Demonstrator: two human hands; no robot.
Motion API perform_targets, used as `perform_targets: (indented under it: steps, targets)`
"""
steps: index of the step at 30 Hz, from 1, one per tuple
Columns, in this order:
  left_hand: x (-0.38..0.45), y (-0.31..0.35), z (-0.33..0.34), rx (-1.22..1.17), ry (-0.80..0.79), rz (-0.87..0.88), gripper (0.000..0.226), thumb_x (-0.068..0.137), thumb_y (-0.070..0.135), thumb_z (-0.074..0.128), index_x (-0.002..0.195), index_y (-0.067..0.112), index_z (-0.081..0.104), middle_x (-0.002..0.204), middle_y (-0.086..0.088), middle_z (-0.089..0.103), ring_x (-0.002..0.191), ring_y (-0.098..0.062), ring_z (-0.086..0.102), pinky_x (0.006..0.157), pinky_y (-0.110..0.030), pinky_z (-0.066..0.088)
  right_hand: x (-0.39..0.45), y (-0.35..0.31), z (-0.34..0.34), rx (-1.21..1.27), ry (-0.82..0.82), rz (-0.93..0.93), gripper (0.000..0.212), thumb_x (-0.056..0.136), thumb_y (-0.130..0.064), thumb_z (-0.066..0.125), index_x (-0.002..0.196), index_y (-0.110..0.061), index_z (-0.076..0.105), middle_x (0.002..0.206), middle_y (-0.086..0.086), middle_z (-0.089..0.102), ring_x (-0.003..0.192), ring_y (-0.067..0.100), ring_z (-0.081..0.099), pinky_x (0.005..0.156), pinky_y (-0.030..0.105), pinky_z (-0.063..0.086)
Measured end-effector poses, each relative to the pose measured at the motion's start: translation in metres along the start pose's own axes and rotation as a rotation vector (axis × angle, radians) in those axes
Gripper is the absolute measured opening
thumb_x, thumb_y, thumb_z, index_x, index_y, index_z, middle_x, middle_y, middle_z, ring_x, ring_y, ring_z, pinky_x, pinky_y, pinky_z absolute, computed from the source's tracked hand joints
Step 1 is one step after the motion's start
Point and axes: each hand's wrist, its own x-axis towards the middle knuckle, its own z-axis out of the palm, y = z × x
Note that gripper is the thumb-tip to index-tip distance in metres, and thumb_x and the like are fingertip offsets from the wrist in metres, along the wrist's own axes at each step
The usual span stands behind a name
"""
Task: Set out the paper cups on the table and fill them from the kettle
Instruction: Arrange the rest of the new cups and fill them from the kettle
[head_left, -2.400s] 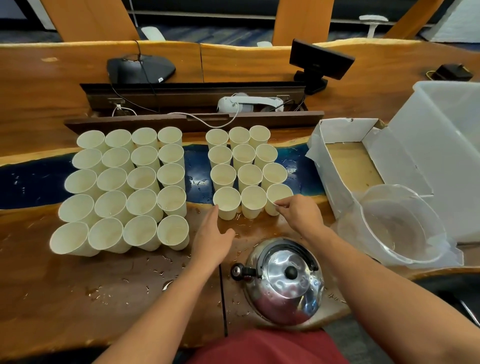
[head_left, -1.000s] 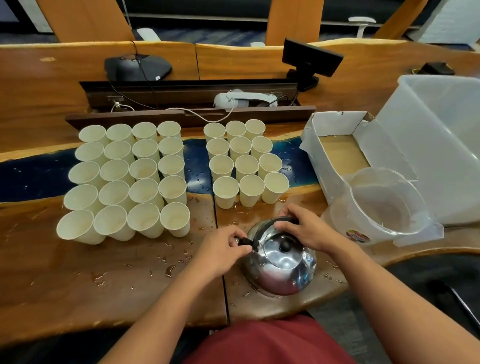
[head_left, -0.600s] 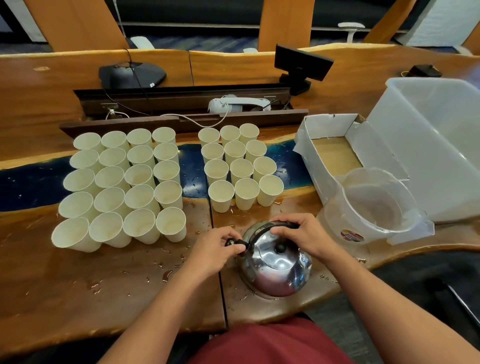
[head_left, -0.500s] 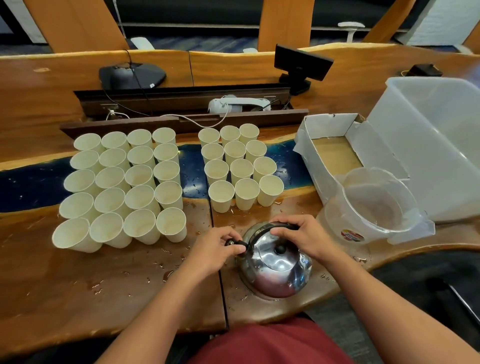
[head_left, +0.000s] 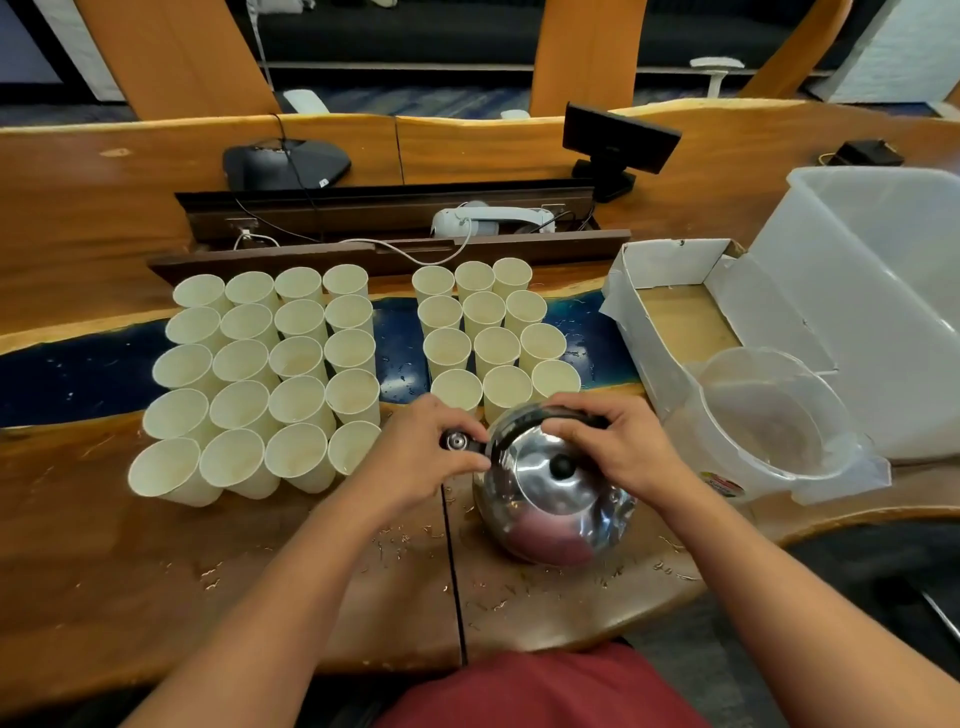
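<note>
The wooden surface (head_left: 130, 561), crossed by a dark blue band, carries everything and is dotted with water drops near its front edge. At the right stands a large clear plastic bin (head_left: 883, 312), with an open white cardboard box (head_left: 670, 291) just beside it and a clear plastic jug (head_left: 769, 421) in front of both. Two blocks of upright paper cups (head_left: 249, 364) fill the middle: a bigger block on the left and a smaller one, three across, to its right. The steel kettle (head_left: 556, 499) sits on the surface just in front of the smaller block, lid on. The right hand (head_left: 613, 447) has its grip curled round the black handle over the lid. The left hand (head_left: 421, 457) has its grip pinched on the spout cap (head_left: 457, 441) at the kettle's left side.
</note>
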Motion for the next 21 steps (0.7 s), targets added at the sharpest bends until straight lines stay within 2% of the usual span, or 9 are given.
perform_targets:
  steps: [2, 5, 8, 12, 15, 19, 21]
  targets:
    - [0.006, 0.009, -0.017, 0.037, 0.013, 0.049, 0.025, 0.072, 0.031, 0.086, 0.09, 0.042, 0.072, 0.095, 0.006, 0.056, 0.085, -0.004, 0.05, 0.07, -0.015, 0.035, 0.009, -0.013, -0.004, 0.018, 0.027, -0.008, 0.022, 0.082, -0.015, 0.079, 0.096, -0.031, 0.076, 0.093, -0.015, 0.076, 0.09, 0.003, 0.07, 0.083, 0.014, 0.05]
    - [0.017, 0.021, -0.04, 0.076, 0.025, 0.109, 0.024, 0.074, 0.033, 0.084, 0.095, 0.041, 0.074, 0.093, 0.009, 0.054, 0.082, -0.005, 0.046, 0.068, -0.022, 0.034, 0.022, -0.033, -0.01, -0.021, 0.069, -0.034, 0.02, 0.081, -0.021, 0.08, 0.095, -0.033, 0.074, 0.089, -0.022, 0.074, 0.09, -0.004, 0.068, 0.08, 0.008, 0.047]
    - [0.031, 0.03, -0.057, 0.114, 0.017, 0.167, 0.023, 0.076, 0.034, 0.082, 0.097, 0.038, 0.076, 0.089, 0.009, 0.051, 0.078, -0.005, 0.045, 0.065, -0.023, 0.033, 0.035, -0.05, -0.015, -0.068, 0.1, -0.061, 0.02, 0.08, -0.026, 0.08, 0.099, -0.03, 0.075, 0.092, -0.018, 0.074, 0.091, -0.005, 0.067, 0.082, 0.009, 0.048]
    - [0.048, 0.037, -0.071, 0.084, 0.023, 0.237, 0.02, 0.077, 0.028, 0.082, 0.095, 0.033, 0.077, 0.093, 0.009, 0.06, 0.085, -0.005, 0.052, 0.074, -0.024, 0.04, 0.053, -0.07, -0.023, -0.132, 0.105, -0.097, 0.016, 0.081, -0.025, 0.08, 0.095, -0.03, 0.075, 0.087, -0.022, 0.072, 0.083, -0.011, 0.065, 0.079, 0.007, 0.045]
    - [0.062, 0.038, -0.075, 0.141, 0.022, 0.286, 0.02, 0.077, 0.026, 0.082, 0.097, 0.028, 0.078, 0.101, 0.007, 0.065, 0.091, -0.006, 0.054, 0.074, -0.014, 0.038, 0.064, -0.079, -0.028, -0.216, 0.075, -0.085, 0.012, 0.083, -0.031, 0.079, 0.095, -0.029, 0.078, 0.087, -0.017, 0.075, 0.084, -0.004, 0.067, 0.079, 0.012, 0.049]
    - [0.075, 0.039, -0.076, 0.172, -0.009, 0.255, 0.02, 0.081, 0.025, 0.08, 0.101, 0.025, 0.077, 0.1, 0.007, 0.066, 0.093, -0.01, 0.056, 0.077, -0.025, 0.042, 0.079, -0.084, -0.032, -0.259, 0.04, -0.05, 0.01, 0.084, -0.032, 0.077, 0.093, -0.028, 0.078, 0.089, -0.008, 0.076, 0.089, 0.01, 0.069, 0.085, 0.027, 0.053]
    - [0.08, 0.04, -0.075, 0.164, -0.018, 0.23, 0.019, 0.081, 0.024, 0.079, 0.1, 0.026, 0.077, 0.097, 0.006, 0.067, 0.091, -0.011, 0.059, 0.072, -0.022, 0.043, 0.086, -0.084, -0.032, -0.285, 0.021, -0.039, 0.013, 0.085, -0.032, 0.077, 0.095, -0.025, 0.079, 0.089, -0.008, 0.076, 0.087, 0.01, 0.069, 0.087, 0.03, 0.054]
